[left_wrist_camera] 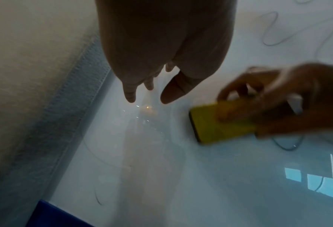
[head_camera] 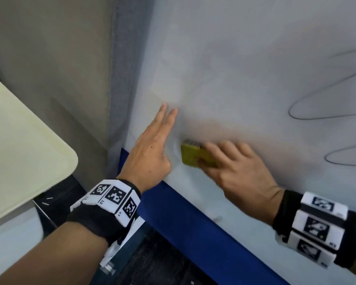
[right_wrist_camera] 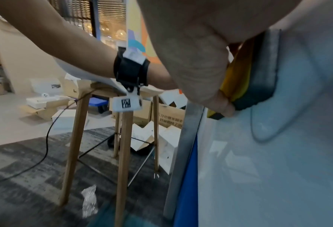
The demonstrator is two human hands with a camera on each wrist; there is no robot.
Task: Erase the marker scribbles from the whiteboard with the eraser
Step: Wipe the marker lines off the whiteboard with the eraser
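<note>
My right hand [head_camera: 230, 167] grips a yellow eraser [head_camera: 190, 154] with a dark felt face and presses it against the whiteboard [head_camera: 255, 58] near its lower left corner. The eraser [left_wrist_camera: 218, 122] is blurred in the left wrist view, and its felt [right_wrist_camera: 266, 73] lies on the board in the right wrist view. My left hand [head_camera: 152, 145] rests flat on the board just left of the eraser, fingers straight. Dark looping marker scribbles [head_camera: 321, 103] remain on the right side of the board. Fainter loops [left_wrist_camera: 297, 27] show in the left wrist view.
A blue strip [head_camera: 193, 223] runs along the board's lower edge and a grey frame [head_camera: 121, 68] along its left side. A pale tabletop [head_camera: 19, 151] is at the left. A wooden-legged stool [right_wrist_camera: 122, 138], cardboard boxes [right_wrist_camera: 161, 113] and a black cable [right_wrist_camera: 45, 145] stand on the floor.
</note>
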